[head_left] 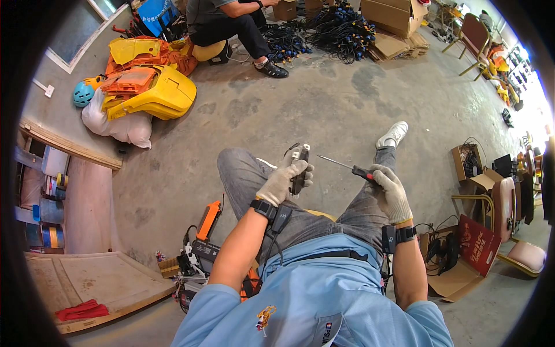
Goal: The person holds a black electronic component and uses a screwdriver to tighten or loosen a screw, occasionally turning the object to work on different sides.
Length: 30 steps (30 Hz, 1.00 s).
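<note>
My left hand [282, 178], in a cream knit glove, grips a small black device [300, 161] with a pale metal top and a short cord, held over my lap. My right hand [389, 186], also gloved, is closed on a screwdriver [363, 172] with a black-and-red handle; its shaft points left toward the device, without touching it. Below and left of my left hand, an orange-and-black tool [210, 217] lies on the floor among other tools and dark parts.
A person [228, 26] sits ahead near cable heaps [338, 32] and cardboard boxes [392, 17]. Yellow and orange plastic shells [176, 92] are piled at left, above a wooden board [92, 272]. At right are chairs [498, 214] and open boxes [462, 162].
</note>
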### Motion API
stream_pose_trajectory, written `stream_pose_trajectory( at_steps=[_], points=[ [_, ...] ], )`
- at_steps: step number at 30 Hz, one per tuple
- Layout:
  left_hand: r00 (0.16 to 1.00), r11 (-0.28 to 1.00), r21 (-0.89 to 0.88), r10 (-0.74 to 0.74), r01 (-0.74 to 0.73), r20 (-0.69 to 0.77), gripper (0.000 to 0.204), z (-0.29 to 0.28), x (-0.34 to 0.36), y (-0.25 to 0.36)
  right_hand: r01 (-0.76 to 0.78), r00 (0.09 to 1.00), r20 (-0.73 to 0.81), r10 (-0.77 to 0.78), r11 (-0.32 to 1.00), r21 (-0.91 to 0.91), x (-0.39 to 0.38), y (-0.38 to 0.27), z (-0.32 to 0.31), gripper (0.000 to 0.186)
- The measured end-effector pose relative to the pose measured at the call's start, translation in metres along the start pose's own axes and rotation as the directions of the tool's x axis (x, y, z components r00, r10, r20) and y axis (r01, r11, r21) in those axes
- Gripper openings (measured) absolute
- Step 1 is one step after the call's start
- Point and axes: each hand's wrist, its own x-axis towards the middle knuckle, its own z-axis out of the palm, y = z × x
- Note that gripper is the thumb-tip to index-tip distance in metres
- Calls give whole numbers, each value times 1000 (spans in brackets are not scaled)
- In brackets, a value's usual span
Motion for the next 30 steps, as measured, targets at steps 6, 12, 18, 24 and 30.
stream_pose_trajectory(
  at_steps=[6, 12, 18, 24, 30],
  points=[
    [999, 1000, 2, -24, 24, 48, 53, -10, 3, -2, -25, 1000, -3, 25, 998, -55, 0, 0, 1, 31],
    [1000, 990, -142, -8, 6, -12, 53, -4, 1, -1, -58, 998, 2, 58, 995, -86, 1, 2, -2, 29],
    [997, 996, -82, -39, 44, 64, 53, -3, 1, 2, -71, 997, -5, 71, 991, -115, 1, 1, 0, 28],
    [995, 993, -101, -55, 63, 85, 50, 0, 1, -1, -33, 999, 3, 34, 985, -172, 2, 4, 3, 34],
    [996, 996, -54, -68, 70, 52, 48, 6, -2, 2, -39, 999, -2, 39, 982, -183, 0, 3, 5, 34]
  ],
)
